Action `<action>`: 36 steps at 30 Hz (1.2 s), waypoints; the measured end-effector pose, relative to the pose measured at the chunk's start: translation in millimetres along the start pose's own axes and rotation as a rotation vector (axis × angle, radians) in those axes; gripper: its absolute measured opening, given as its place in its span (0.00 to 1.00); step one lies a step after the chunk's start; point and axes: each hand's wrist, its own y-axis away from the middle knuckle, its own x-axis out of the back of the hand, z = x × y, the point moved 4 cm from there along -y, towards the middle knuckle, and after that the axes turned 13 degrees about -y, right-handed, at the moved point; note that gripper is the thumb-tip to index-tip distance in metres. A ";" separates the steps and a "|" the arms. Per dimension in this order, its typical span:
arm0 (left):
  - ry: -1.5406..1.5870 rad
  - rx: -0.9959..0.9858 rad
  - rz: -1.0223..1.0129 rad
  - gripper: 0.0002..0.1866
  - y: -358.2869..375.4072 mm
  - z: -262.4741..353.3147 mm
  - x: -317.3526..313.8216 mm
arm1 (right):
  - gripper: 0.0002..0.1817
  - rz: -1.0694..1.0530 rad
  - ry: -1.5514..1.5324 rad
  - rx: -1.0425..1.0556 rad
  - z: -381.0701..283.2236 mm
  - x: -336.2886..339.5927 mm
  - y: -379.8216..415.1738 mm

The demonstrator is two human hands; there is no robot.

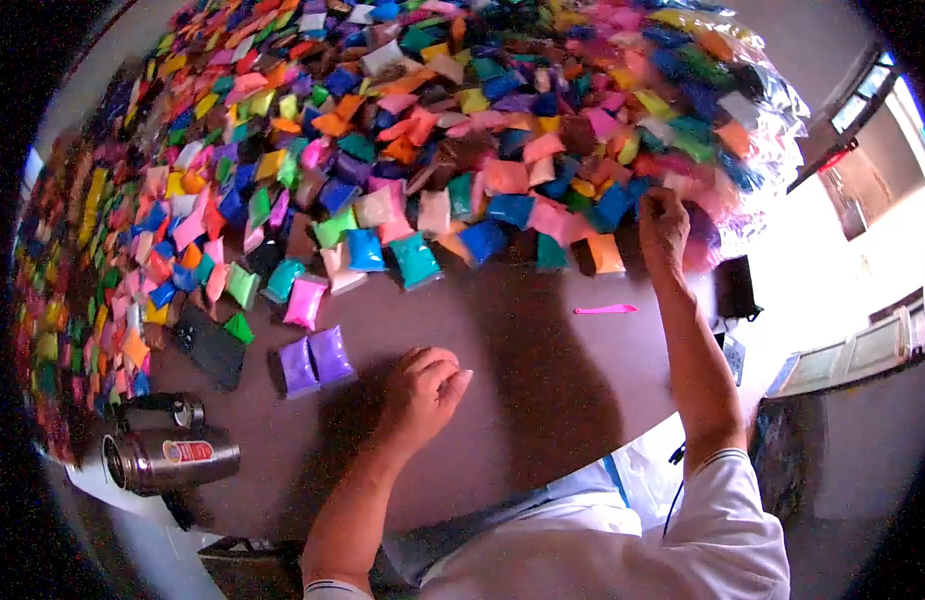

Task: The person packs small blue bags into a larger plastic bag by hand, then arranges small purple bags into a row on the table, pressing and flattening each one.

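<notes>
My right hand [664,215] is stretched out to the near edge of the big heap of small coloured plastic packets [432,110], fingers pinched down among the pink and orange ones there; I cannot tell whether it has closed on a packet or is only touching them. My left hand [422,390] rests on the dark brown tabletop [542,380] in a loose fist, knuckles down, holding nothing that I can see. Just beside it lie two purple packets [315,362] set side by side, apart from the heap, with a lone pink packet [305,300] a little farther up and a small green one near it. Judging by that, only these few have been drawn out, and nearly all of the pile is untouched, spread across the far half of the tabletop and down its left side. A thin pink plastic stick [604,309] lies on the bare wood between my arms. A black phone [210,345] lies to the left of the purple pair, and a steel flask with a red label [172,458] lies on its side at the near left corner.
</notes>
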 end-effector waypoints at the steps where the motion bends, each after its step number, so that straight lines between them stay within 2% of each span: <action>1: -0.005 0.014 0.006 0.09 2.2 -1.7 -2.1 | 0.10 -0.012 -0.010 0.005 -14.8 -6.1 4.0; 4: 0.072 0.050 0.014 0.09 6.2 -8.3 -10.4 | 0.06 -0.228 -0.286 0.055 -58.4 -46.6 23.4; 5: 0.088 0.038 0.038 0.09 7.6 -10.0 -13.2 | 0.06 -0.269 -0.361 -0.036 -66.3 -60.6 30.2; 7: 0.099 0.032 0.071 0.09 7.7 -10.7 -12.0 | 0.06 -0.375 -0.270 0.029 -94.6 -85.6 42.5; 9: 0.083 0.006 0.042 0.10 6.8 -9.1 -10.3 | 0.06 -0.398 -0.258 0.192 -106.6 -112.4 55.9; 10: 0.070 0.001 0.039 0.11 8.0 -9.9 -11.5 | 0.06 -0.368 -0.544 0.048 -81.2 -143.2 62.7; 11: 0.067 0.008 0.041 0.11 8.3 -10.3 -9.9 | 0.06 -0.375 -0.548 0.048 -99.6 -147.1 66.2; 13: -0.006 0.005 -0.027 0.10 7.4 -8.3 -6.9 | 0.06 -0.524 -0.309 0.292 -142.5 -155.4 76.3; 15: 0.002 0.019 0.000 0.10 6.6 -5.1 -2.1 | 0.05 -0.587 -0.370 0.326 -159.4 -171.9 84.2; 17: 0.010 0.033 0.028 0.11 7.2 -5.3 -2.6 | 0.05 -0.603 -0.292 0.330 -171.1 -189.4 90.6; 19: 0.077 0.030 0.117 0.11 11.3 -9.3 -9.9 | 0.05 -0.574 -0.375 0.522 -183.8 -204.2 93.6; 20: 0.077 0.037 0.119 0.11 17.2 -15.8 -27.1 | 0.04 -0.579 -0.354 0.489 -191.8 -209.3 92.4; 22: 0.646 0.283 0.104 0.10 32.5 -41.0 -68.9 | 0.04 -0.532 -0.383 0.517 -204.2 -226.2 83.1; 23: 0.644 0.291 0.107 0.10 25.9 -33.5 -48.5 | 0.03 -0.478 -0.410 0.542 -209.8 -235.1 76.1; 25: 0.020 0.069 -0.046 0.10 11.0 -12.4 -10.9 | 0.04 -0.435 -0.353 0.556 -220.6 -258.3 60.5; 27: 0.036 0.044 -0.103 0.10 6.9 -16.1 -11.6 | 0.05 -0.388 -0.296 0.572 -227.8 -280.8 45.1; 29: 0.056 0.017 -0.157 0.13 6.6 -15.6 -12.9 | 0.07 -0.526 -0.122 0.460 -227.6 -307.0 35.8; 31: 0.063 -0.022 -0.009 0.12 6.0 -14.6 -3.8 | 0.10 -0.542 -0.137 0.437 -227.7 -319.9 33.7; 33: 0.113 0.007 -0.008 0.12 7.0 -23.8 -13.4 | 0.13 -0.674 -0.029 0.310 -217.3 -333.1 38.4; 34: 0.168 0.030 -0.006 0.12 7.1 -27.7 -16.6 | 0.17 -0.643 -0.002 0.326 -216.1 -336.1 40.0; 36: 0.182 0.038 0.025 0.12 7.9 -32.0 -18.5 | 0.18 -0.666 0.018 0.281 -210.8 -343.1 40.0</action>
